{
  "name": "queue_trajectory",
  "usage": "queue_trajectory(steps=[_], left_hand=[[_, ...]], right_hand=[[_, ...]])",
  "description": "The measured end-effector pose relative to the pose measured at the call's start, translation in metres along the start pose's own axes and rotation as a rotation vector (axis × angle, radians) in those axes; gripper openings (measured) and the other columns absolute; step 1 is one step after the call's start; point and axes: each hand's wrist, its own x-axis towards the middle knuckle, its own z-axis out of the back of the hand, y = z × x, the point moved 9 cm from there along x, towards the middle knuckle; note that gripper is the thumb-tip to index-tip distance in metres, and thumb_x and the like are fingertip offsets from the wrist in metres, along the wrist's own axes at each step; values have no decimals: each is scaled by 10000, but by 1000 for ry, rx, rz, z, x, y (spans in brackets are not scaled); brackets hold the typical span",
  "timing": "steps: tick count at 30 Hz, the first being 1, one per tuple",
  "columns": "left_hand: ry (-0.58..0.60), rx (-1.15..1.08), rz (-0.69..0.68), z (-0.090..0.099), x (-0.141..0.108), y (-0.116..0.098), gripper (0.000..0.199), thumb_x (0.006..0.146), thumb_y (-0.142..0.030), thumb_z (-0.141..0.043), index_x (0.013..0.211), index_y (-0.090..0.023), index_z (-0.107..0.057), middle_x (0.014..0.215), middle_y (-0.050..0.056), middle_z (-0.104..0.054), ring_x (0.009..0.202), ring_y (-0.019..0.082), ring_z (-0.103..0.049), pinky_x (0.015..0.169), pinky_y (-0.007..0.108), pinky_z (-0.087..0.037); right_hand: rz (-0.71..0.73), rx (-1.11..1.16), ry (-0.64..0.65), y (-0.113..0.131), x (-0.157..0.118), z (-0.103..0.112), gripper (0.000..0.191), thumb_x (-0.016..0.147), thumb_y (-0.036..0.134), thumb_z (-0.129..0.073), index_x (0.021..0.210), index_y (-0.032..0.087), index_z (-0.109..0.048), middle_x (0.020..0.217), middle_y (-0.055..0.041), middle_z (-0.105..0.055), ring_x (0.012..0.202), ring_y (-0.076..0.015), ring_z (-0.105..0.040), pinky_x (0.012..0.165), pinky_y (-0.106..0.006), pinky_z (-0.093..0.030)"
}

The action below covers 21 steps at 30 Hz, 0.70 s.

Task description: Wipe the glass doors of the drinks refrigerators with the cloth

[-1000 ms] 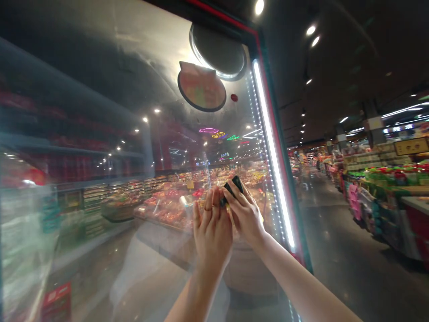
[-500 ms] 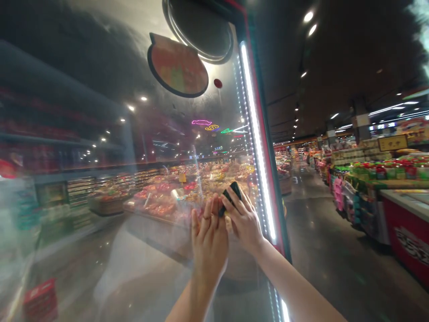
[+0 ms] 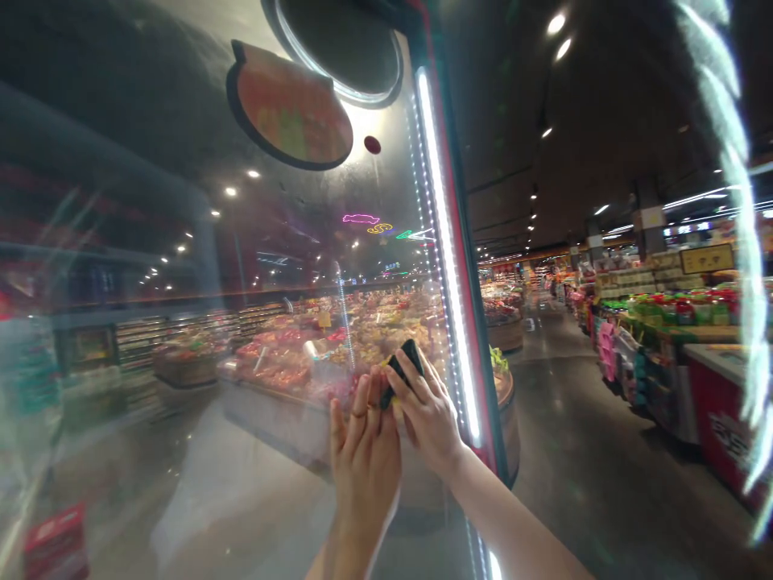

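A tall glass door [image 3: 181,338] with a red frame and a white light strip [image 3: 447,266] fills the left of the head view. My left hand [image 3: 362,459] lies flat against the glass, fingers together and pointing up. My right hand [image 3: 426,411] is beside it, its fingers pressing a small black object [image 3: 402,366] with a yellow underside against the glass near the lit edge. The two hands touch each other.
A round sign [image 3: 290,109] and a dark circular fitting [image 3: 338,40] are on the upper glass. To the right runs a shop aisle [image 3: 592,451] with produce stands [image 3: 676,322] and a red counter [image 3: 725,419]. Reflections of shelves cover the glass.
The view has swung right, so door, sign and hands sit further left and lower. Both hands keep the same pose on the glass with the black object.
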Motion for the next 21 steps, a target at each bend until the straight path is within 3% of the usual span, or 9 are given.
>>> queue_trajectory(steps=[2, 5, 8, 10, 13, 16, 18, 21], left_hand=[[-6, -6, -22, -15, 13, -15, 393, 958, -134, -463, 1323, -120, -609, 1482, 159, -516, 1504, 247, -283, 1282, 523, -98], [-35, 26, -23, -27, 51, -20, 400, 961, -139, -463, 1337, -108, -597, 1481, 152, -518, 1496, 234, -308, 1291, 484, -61], [-51, 50, -6, -25, 71, -8, 390, 975, -146, -450, 1332, -125, -606, 1478, 134, -525, 1498, 232, -304, 1290, 478, -62], [-65, 40, 3, -18, 61, 1, 394, 977, -140, -444, 1336, -154, -607, 1464, 124, -545, 1497, 232, -307, 1284, 501, -99], [-35, 28, 27, -15, 23, 3, 415, 978, -124, -429, 1364, -155, -580, 1474, 140, -530, 1507, 231, -274, 1276, 535, -105], [11, 27, 31, -25, -4, -12, 423, 977, -113, -413, 1366, -144, -576, 1480, 140, -523, 1520, 208, -220, 1285, 503, -65], [21, 25, 7, -35, -1, -25, 419, 973, -118, -424, 1358, -149, -585, 1466, 121, -545, 1514, 200, -245, 1291, 479, -61], [62, 31, -8, -51, 34, -32, 463, 975, -136, -435, 1430, -149, -516, 1496, 108, -515, 1502, 207, -290, 1294, 470, -28]], right_hand=[[-65, -8, -6, -26, -3, 1, 646, 958, 144, -449, 1574, 278, -308, 1612, -63, -371, 1500, -292, -311, 1142, -524, -445], [-178, 18, -87, -54, 18, 6, 656, 965, 128, -462, 1578, 296, -297, 1608, -62, -379, 1474, -284, -367, 1145, -504, -447], [-212, 51, -158, -52, 41, 9, 633, 980, 151, -463, 1574, 306, -307, 1603, -49, -389, 1459, -279, -393, 1147, -499, -447], [-169, 62, -127, -37, 42, 5, 630, 983, 151, -444, 1576, 308, -300, 1609, -38, -379, 1470, -275, -375, 1157, -498, -436], [-75, 62, -40, -17, 15, -5, 656, 970, 142, -443, 1585, 298, -278, 1620, -37, -357, 1495, -282, -325, 1150, -488, -446], [-79, 37, -11, -23, -19, -8, 679, 963, 112, -430, 1588, 316, -261, 1612, -44, -372, 1469, -281, -375, 1121, -488, -474], [-130, 46, -12, -39, -28, -5, 677, 966, 104, -421, 1588, 315, -259, 1604, -58, -387, 1434, -276, -432, 1102, -475, -491], [-205, 86, -35, -65, -5, 3, 643, 983, 118, -412, 1588, 286, -273, 1587, -82, -413, 1387, -266, -494, 1091, -438, -501]])
